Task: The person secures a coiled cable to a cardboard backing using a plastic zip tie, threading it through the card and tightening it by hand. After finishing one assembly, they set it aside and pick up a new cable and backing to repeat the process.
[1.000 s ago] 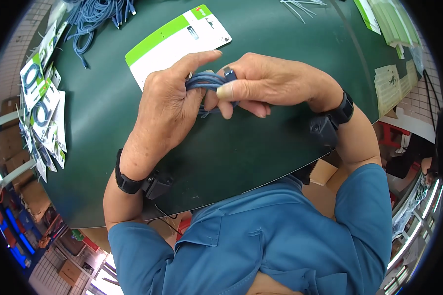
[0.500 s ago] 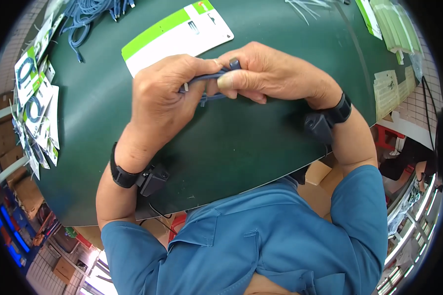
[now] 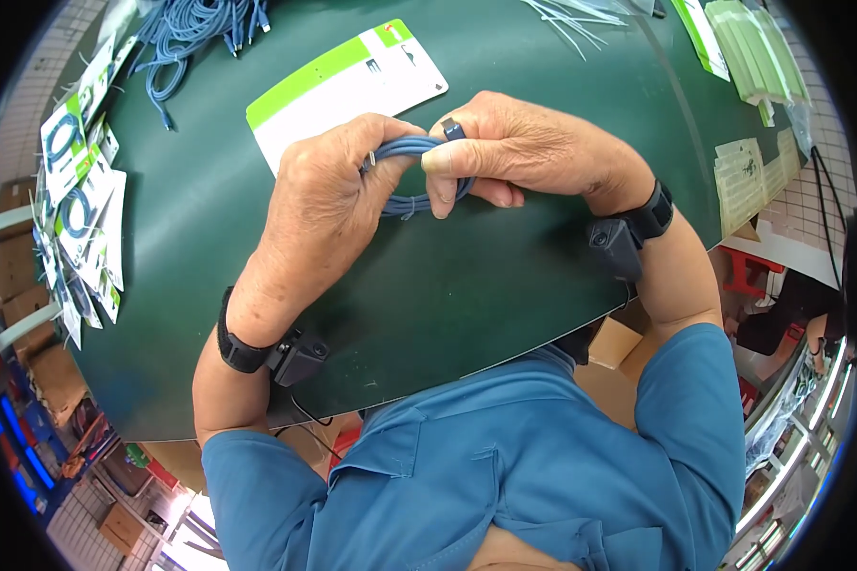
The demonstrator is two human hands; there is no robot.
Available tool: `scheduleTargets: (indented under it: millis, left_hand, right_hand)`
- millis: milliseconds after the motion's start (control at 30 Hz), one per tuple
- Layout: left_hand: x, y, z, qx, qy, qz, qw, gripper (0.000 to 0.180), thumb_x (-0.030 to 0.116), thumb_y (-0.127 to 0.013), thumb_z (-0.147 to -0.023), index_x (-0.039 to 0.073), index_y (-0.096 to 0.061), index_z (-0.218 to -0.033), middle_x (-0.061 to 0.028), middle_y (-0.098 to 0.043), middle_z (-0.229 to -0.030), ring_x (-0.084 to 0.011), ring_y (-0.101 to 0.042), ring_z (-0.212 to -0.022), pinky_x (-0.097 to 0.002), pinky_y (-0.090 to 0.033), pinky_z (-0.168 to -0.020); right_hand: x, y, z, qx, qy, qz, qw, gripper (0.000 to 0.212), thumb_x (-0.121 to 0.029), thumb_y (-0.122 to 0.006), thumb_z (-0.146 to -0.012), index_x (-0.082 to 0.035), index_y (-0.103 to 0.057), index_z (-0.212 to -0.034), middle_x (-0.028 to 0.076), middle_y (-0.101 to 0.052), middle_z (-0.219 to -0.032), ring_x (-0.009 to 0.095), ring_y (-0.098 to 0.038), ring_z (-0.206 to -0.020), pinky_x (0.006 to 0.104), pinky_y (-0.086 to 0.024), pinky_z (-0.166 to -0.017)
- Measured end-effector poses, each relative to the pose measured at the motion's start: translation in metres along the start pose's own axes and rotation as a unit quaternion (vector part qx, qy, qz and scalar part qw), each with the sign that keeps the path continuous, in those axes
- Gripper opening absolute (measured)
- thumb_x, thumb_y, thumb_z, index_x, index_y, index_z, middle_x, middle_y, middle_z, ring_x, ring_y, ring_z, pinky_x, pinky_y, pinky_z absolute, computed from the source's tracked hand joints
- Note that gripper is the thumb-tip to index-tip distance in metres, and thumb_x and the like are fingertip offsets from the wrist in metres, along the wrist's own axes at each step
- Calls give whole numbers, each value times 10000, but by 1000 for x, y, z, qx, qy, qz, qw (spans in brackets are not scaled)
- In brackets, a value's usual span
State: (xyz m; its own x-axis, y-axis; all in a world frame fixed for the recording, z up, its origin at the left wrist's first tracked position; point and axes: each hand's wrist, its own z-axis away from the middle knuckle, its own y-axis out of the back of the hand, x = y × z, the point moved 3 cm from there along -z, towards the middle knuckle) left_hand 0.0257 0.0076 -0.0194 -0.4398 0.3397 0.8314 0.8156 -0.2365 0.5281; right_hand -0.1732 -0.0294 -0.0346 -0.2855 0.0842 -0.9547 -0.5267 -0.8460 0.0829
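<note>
Between my hands is a coiled blue cable (image 3: 408,146), bent into a ring with a tie around its lower side. My left hand (image 3: 328,176) pinches the ring's left side, where a small metal plug end pokes out. The right side is gripped by my right hand (image 3: 509,147), thumb on top, with a dark connector standing up beside the fingers. Just beyond my hands lies a flat white and green card (image 3: 352,86) with a hang hole. Parts of the coil are hidden behind my fingers.
Loose blue cables (image 3: 195,38) are heaped at the far left. Carded cables (image 3: 81,200) pile up along the left edge. White cable ties (image 3: 571,24) lie at the far side. A stack of green-edged cards (image 3: 747,52) and a printed sheet (image 3: 741,181) sit on the right.
The coil has turned to show its round opening, and its tied lower side is plainer to see. My hands have shifted slightly, still holding it.
</note>
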Motion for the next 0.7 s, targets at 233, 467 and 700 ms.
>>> scheduleTargets:
  millis: [233,467,700]
  left_hand:
    - [-9,-2,-2,-75,61,-70,993,113,69,-701,-960,-19,-732,-1023,-185,-704,-765,-313,-700,-688,-397,-533,-642]
    - [-4,0,-2,-97,106,-25,989,123,75,-698,-946,-34,-747,-977,-177,-679,-708,-258,-680,-630,-410,-513,-613]
    - [-1,-2,-6,-85,84,-49,992,136,56,-688,-933,-22,-781,-993,-187,-737,-772,-225,-716,-652,-376,-536,-612]
  right_hand:
    - [1,1,-1,-13,-30,17,999,464,-388,-555,-1098,-40,-731,-848,2,-606,-644,57,-502,-498,247,-400,-462]
    - [-5,-5,6,-26,-39,-7,999,468,-399,-557,-1097,-47,-721,-834,2,-598,-614,61,-505,-494,248,-400,-465]
    - [-13,-9,5,-20,-18,51,998,503,-433,-539,-1098,-42,-731,-847,17,-555,-561,85,-504,-475,264,-423,-473]
